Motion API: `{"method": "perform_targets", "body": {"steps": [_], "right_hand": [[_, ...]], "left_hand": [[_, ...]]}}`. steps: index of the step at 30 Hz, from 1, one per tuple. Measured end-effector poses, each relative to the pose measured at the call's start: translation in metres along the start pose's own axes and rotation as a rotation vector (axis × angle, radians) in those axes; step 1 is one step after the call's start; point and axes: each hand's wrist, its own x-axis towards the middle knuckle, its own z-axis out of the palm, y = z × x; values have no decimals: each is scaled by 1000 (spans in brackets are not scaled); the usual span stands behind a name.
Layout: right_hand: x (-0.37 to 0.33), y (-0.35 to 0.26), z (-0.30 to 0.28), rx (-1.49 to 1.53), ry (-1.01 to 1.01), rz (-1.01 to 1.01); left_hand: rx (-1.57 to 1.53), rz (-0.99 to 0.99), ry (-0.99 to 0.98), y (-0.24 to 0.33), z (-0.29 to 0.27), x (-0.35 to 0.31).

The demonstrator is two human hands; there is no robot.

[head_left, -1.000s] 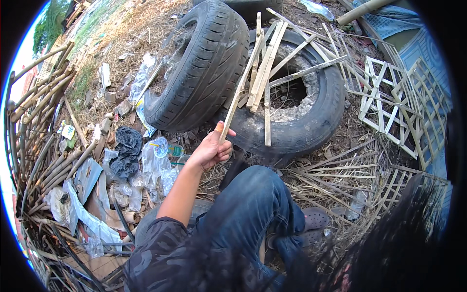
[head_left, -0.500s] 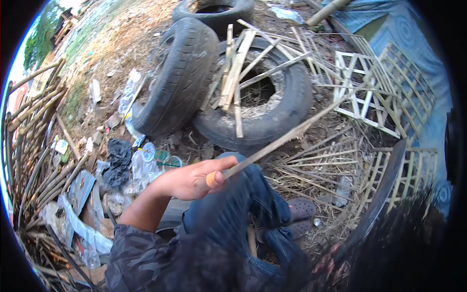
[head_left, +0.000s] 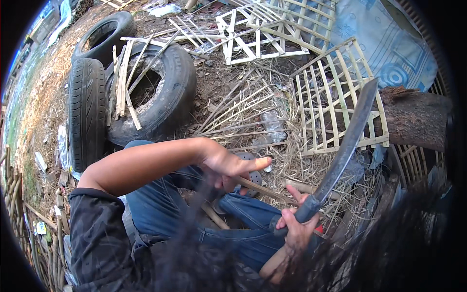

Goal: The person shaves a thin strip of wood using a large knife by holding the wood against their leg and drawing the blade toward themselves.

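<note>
My left hand (head_left: 226, 163) reaches across my lap, its fingers curled round a thin bamboo strip (head_left: 262, 189). One digit with an orange wrap sticks out. The strip slants down to the right, and its far end comes up against the fingers of my right hand (head_left: 297, 226). That hand is closed round the dark handle of a machete (head_left: 348, 141), whose long curved blade points up and to the right. Hair blurs the bottom of the view and partly covers my right forearm.
A lattice panel (head_left: 340, 97) lies beyond the blade, with white lattice frames (head_left: 262, 36) farther back. Loose strips (head_left: 238, 109) lie on the ground. Tyres (head_left: 180, 87) stand at the left, one bearing bamboo pieces. A log (head_left: 413, 114) lies at the right.
The view has swung right. My left hand has brought the strip down from pointing up and away to beside my right hand. My right hand and the machete now show more fully.
</note>
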Motion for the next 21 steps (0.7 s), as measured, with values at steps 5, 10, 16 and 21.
{"method": "perform_targets", "body": {"steps": [5,10,16,21], "right_hand": [[-1,16,-14,-28,9,10],[3,19,-30,-190,154,-62],[6,29,-33,-30,290,-107],[7,14,-44,-107,238,-68]], "left_hand": [[124,-155,9,50,19,18],[271,-109,-57,97,32,33],[257,-50,-30,114,44,49],[113,153,-41,95,36,72]]}}
